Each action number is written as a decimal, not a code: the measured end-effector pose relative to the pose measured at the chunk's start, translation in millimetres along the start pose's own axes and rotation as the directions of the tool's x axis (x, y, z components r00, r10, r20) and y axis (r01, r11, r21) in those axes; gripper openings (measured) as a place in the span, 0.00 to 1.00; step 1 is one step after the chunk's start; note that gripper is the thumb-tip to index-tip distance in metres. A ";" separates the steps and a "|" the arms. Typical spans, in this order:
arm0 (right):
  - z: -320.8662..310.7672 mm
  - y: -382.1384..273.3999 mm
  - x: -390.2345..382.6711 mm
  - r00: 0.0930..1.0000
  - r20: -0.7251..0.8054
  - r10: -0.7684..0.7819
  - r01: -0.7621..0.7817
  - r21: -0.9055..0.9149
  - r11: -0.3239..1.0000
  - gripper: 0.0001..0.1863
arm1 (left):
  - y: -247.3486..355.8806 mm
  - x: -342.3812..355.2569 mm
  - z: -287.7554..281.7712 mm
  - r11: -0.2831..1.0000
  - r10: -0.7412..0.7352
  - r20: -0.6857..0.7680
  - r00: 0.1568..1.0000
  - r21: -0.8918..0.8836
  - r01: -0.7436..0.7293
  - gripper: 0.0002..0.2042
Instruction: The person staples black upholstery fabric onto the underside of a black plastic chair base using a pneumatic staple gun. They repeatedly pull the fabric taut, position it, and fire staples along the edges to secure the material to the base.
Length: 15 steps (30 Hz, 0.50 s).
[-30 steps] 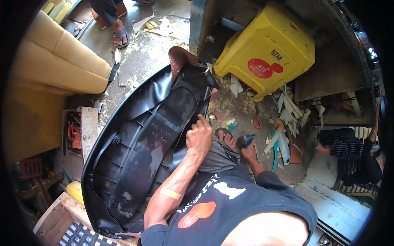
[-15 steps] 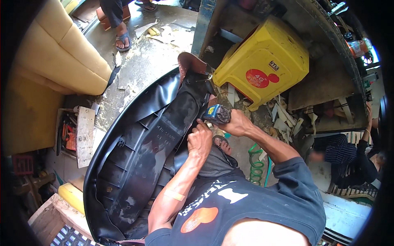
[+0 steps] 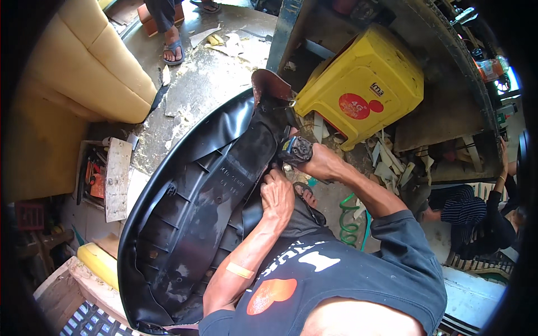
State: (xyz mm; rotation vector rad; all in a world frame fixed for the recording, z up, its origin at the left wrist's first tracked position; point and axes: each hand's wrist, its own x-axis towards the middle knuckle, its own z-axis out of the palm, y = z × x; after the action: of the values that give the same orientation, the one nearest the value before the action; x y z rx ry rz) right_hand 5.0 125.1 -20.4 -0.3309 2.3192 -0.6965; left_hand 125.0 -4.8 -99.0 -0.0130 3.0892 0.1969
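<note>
A long black seat base (image 3: 202,201) lies face down with black vinyl cover (image 3: 230,120) folded over its rim and a reddish-brown flap (image 3: 269,87) at the far tip. My left hand (image 3: 277,193) has curled fingers pressing the cover at the right-hand rim. My right hand (image 3: 325,162) grips a black and blue staple gun (image 3: 296,150) just above my left fingers, its nose against that rim. A green coiled hose (image 3: 347,224) hangs below the right forearm.
A yellow plastic stool (image 3: 364,78) lies at upper right among scraps (image 3: 386,162). A cream cushioned piece (image 3: 106,61) and wooden toolbox (image 3: 117,179) are at left. Another person's sandaled foot (image 3: 172,51) is at top; a second person (image 3: 476,213) is at far right.
My right hand has risen from low on the right with the staple gun to the seat's rim. My left hand has shifted slightly down and right, staying on the cover.
</note>
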 end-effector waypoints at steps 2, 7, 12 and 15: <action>5.7 4.0 -2.5 0.999 -0.002 -0.052 0.052 0.024 0.998 0.22 | 2.5 -0.6 -0.7 0.999 -0.010 0.053 0.999 0.052 0.007 0.25; 10.5 -0.8 -7.6 0.998 0.049 0.041 -0.034 -0.139 0.990 0.17 | 5.7 -10.9 -5.5 0.993 -0.058 0.095 0.994 -0.097 0.068 0.19; 14.5 -3.8 -3.2 0.999 0.008 0.040 -0.038 -0.141 0.989 0.18 | 4.8 -26.8 -10.8 0.992 -0.054 0.098 0.994 -0.110 0.065 0.14; 21.8 1.2 -1.8 0.984 -0.051 -0.168 0.170 0.023 0.985 0.18 | -0.2 -23.9 -9.8 0.984 -0.043 0.187 0.981 -0.162 0.074 0.15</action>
State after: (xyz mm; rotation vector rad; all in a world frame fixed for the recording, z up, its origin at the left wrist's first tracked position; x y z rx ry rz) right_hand 21.1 118.3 -33.7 -0.5084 2.3446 -0.8262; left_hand 148.4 -6.0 -88.2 -0.0871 2.8757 0.4302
